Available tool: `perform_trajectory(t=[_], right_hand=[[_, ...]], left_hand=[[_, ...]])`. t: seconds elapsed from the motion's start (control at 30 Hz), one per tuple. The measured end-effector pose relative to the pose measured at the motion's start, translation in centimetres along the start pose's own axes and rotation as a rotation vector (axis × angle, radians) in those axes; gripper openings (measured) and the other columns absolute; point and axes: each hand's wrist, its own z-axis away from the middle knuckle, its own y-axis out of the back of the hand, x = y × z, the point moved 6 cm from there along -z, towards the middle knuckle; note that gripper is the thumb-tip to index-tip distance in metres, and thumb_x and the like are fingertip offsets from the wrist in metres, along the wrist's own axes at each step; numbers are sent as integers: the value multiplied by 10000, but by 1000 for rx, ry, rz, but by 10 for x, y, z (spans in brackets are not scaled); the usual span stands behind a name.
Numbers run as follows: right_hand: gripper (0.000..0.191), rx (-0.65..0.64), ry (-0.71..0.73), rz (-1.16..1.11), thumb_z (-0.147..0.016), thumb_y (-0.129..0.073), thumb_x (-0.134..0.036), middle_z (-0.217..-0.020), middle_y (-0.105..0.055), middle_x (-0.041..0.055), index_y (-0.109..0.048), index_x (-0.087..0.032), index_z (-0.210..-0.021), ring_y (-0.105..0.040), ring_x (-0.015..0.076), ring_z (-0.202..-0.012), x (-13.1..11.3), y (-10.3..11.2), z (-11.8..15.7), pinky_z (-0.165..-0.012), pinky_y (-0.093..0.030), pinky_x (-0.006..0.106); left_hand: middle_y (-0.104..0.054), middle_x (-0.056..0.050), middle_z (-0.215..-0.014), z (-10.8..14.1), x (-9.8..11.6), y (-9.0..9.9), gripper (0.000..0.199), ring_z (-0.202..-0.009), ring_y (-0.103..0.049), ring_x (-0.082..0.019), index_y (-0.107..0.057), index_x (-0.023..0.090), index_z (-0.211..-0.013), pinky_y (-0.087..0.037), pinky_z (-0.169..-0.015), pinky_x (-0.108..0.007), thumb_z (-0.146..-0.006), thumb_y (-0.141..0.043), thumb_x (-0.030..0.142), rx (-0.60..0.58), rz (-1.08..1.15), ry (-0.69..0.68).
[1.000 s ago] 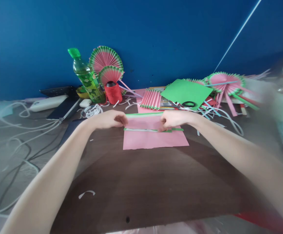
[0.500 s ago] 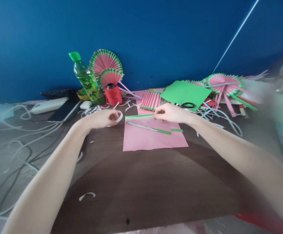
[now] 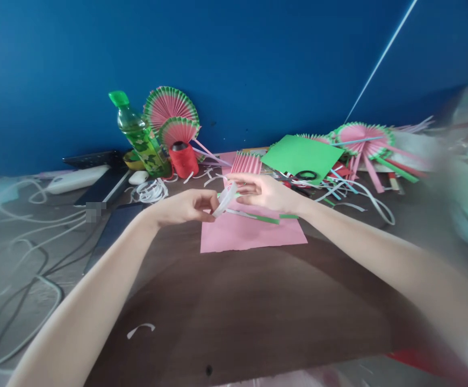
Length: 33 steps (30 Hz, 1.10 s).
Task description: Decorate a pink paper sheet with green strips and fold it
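My left hand (image 3: 195,206) is closed on a roll of white tape (image 3: 225,200), held tilted above the pink paper (image 3: 253,236). Close to the far side of the roll is my right hand (image 3: 264,192), its fingers stretched out and apart. Whether its fingertips touch the tape I cannot tell. Beneath the hands, green strips (image 3: 266,219) lie on the pink sheet, one of them partly covered in white. A pleated pink paper piece (image 3: 246,162) with green edging sits just behind, partly hidden by my right hand.
A green-capped bottle (image 3: 137,131), a red thread spool (image 3: 184,160) and round paper fans (image 3: 172,110) stand at the back left. Green paper (image 3: 303,156) and black-handled scissors (image 3: 306,176) lie at the back right. White cables (image 3: 36,236) spread over the left side.
My left hand has brought the tape roll rightward over the pink paper. My right hand has left the green strip and spread its fingers near the roll.
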Motion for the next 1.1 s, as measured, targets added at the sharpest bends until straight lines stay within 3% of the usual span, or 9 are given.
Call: perform_trajectory(t=[0.17,0.3,0.4,0.53,0.63,0.9,1.1], right_hand=[[385,89,73,150,-777,-577,-231,-1250,-541,90,-566,-179,-1158,-541,186,-1100,-6,-2,2,-987,-415,368],[317,220,231,324,-771,-593,-234,-1163,-582,93,-616,-178,-1081,-532,203,-1096,-18,-1,5,-969,-432,388],[352,245,313,275,-751,-594,-171,-1174,-564,76,-600,-213,-1100,-554,198,-1060,-21,-1,4,-924,-475,383],[416,283,233,175,-770,-485,-90,-1209,-527,77,-547,-233,-1156,-610,171,-936,-16,5,2,-819,-531,359],[405,328,168,207,-768,-442,-62,-1192,-537,86,-566,-214,-1123,-590,181,-977,-17,10,4,-817,-524,356],[307,316,220,216,-810,-451,-125,-1160,-577,70,-633,-205,-1045,-534,184,-1081,-24,7,6,-894,-482,360],[341,305,247,265,-803,-465,-124,-1217,-573,67,-637,-213,-1084,-501,206,-1152,-28,2,9,-939,-452,400]], left_hand=[[-572,-59,-1029,-3,9,-14,322,-989,-527,-178,-475,175,-985,-398,-857,-302,-727,-585,333,-90,106,-57],[-604,-74,-950,-9,12,-14,305,-925,-562,-176,-492,146,-977,-404,-852,-331,-843,-429,412,86,165,-49],[-621,-51,-860,-11,15,-16,246,-857,-577,-166,-492,146,-943,-417,-814,-331,-828,-477,363,150,183,-76],[-620,-30,-808,-11,19,-15,154,-828,-593,-156,-494,149,-915,-433,-793,-323,-796,-510,246,181,212,-134],[-626,-30,-831,-10,20,-13,115,-852,-596,-155,-513,151,-883,-437,-809,-322,-779,-510,200,192,190,-155],[-621,-20,-854,-10,14,-15,130,-854,-596,-145,-532,160,-910,-439,-809,-310,-796,-483,196,177,69,-158],[-601,-13,-809,-13,13,-18,190,-807,-589,-147,-505,164,-981,-443,-774,-320,-801,-482,221,201,117,-138]])
